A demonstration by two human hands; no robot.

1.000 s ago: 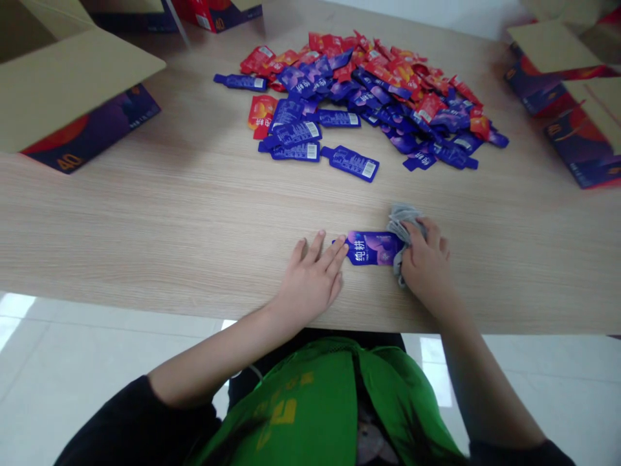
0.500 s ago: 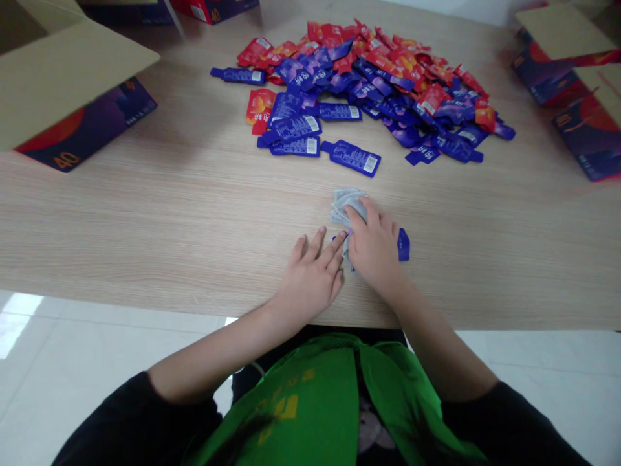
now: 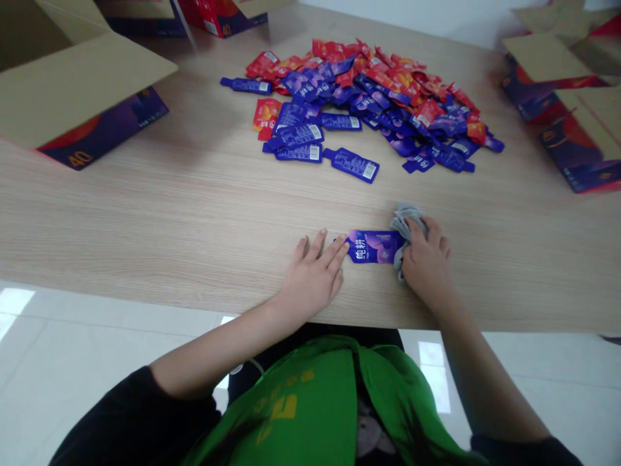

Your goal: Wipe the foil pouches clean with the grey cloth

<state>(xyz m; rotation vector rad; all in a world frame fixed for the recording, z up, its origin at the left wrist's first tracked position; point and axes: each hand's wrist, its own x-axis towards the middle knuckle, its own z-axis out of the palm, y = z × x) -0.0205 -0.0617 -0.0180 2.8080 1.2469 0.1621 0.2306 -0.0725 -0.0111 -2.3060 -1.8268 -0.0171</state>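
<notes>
A blue and purple pouch lies flat on the table near its front edge, its narrow neck pointing left. The fingertips of my left hand press on that neck, with the fingers stretched out and the palm low over the table. Gripped in my right hand is a crumpled grey cloth, which covers the pouch's right end. Beyond my hands, a single blue pouch rests at the front of a big heap of red pouches and blue ones.
An open carton with its flap out stands at the left. More cartons are at the back left and along the right side. The table's front edge runs just before my body.
My right hand has slid to the right with the cloth, uncovering most of the pouch's face. My left hand stays on the neck. The view has shifted slightly.
</notes>
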